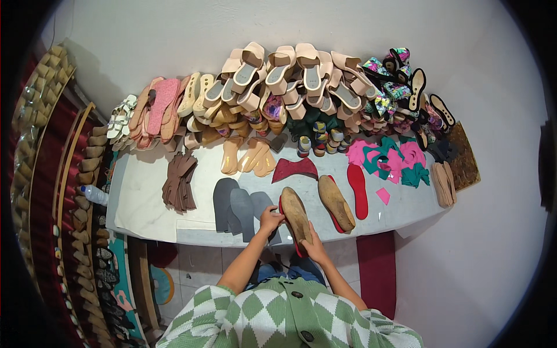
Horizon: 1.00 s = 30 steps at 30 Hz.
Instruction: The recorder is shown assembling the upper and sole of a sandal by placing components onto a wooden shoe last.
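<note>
A worn brown shoe last (pixel 296 214) with red material along its edge is held over the near edge of the table, toe end pointing away. My right hand (pixel 314 247) is closed round its near end, thumb along the side. My left hand (pixel 271 220) is closed at its left edge, fingers against the red rim. To the right lies a second shoe last (pixel 336 204), also edged in red, beside a flat red insole (pixel 358 191). Grey sole-shaped pieces (pixel 241 210) lie by my left hand. Beyond the held last is a dark red upper piece (pixel 295 170).
Heaped along the table's back are beige heeled sandals (pixel 282 66) and patterned shoes (pixel 386 95). Pink and green scraps (pixel 389 159), brown strips (pixel 181 182) and tan pieces (pixel 255 156) lie in front. Racks of lasts (pixel 87 174) line the left; a bottle (pixel 94 195) stands nearby.
</note>
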Tool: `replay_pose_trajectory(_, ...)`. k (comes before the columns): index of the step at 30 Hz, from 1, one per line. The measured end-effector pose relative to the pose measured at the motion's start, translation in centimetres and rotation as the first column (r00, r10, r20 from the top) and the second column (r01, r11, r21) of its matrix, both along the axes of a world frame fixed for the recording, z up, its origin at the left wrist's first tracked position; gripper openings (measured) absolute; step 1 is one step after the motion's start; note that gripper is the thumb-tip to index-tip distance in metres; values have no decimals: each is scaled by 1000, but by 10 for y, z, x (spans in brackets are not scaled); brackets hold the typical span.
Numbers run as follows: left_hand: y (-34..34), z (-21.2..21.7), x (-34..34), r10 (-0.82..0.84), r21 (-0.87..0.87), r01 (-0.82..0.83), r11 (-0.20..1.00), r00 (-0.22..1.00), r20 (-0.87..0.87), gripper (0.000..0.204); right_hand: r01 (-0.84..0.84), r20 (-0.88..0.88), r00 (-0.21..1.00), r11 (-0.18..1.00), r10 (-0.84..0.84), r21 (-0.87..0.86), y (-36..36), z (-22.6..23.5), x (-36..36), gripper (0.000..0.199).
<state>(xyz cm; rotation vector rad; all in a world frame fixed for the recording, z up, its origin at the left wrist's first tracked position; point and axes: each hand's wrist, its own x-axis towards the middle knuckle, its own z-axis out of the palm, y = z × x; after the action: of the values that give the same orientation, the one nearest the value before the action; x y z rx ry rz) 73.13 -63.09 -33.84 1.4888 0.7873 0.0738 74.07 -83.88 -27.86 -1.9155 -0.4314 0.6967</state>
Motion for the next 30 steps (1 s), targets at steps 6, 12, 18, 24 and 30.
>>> replay_pose_trajectory(6,5,3,19,41,-141,-39,989,999,11,24,6,128,992,1000,-2,-29,9,-17,18,80)
replay_pose_trajectory(12,14,-15,39,95,11,-97,995,991,93,26,-61,178,980,990,84,-127,20,-11,50,81)
replay_pose_trajectory(18,17,-8,41,69,301,-52,952,997,-45,29,-89,257,955,970,148,-226,19,-14,56,78)
replay_pose_trajectory(24,5,4,42,123,391,-101,915,992,-33,25,-82,283,940,932,189,-353,21,5,54,78)
replay_pose_trajectory(30,7,7,42,122,425,-86,901,991,-58,22,-103,294,928,917,227,-385,13,7,49,77)
